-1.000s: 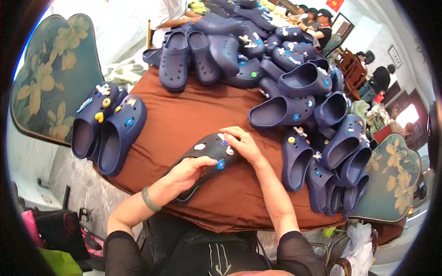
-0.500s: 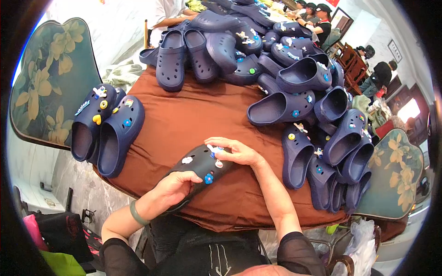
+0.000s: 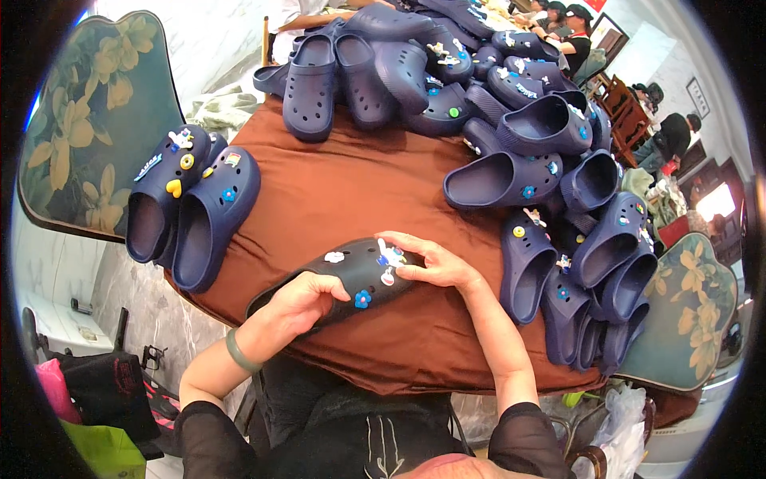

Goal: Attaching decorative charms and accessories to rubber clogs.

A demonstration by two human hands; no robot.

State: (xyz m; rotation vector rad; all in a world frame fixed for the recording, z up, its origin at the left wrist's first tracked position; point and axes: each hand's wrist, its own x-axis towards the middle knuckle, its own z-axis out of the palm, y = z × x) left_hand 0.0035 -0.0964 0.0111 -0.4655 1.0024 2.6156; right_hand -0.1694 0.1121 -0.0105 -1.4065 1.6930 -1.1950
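A dark blue clog [image 3: 351,275] dotted with small charms lies on its side on the brown-clothed desk [image 3: 335,184], near the front edge. The left hand [image 3: 299,303] grips its heel end, while the right hand [image 3: 431,263] presses fingertips on its charmed top. Heaped blue clogs [image 3: 511,120] crowd behind and right

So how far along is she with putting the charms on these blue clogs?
Done: two decorated clogs sit apart at the table's left edge, and several in the right-hand pile already carry charms. In hand: the left hand steadies a dark clog with about four charms while the right hand presses at one near its toe. Left: the plain clogs heaped at the far side.
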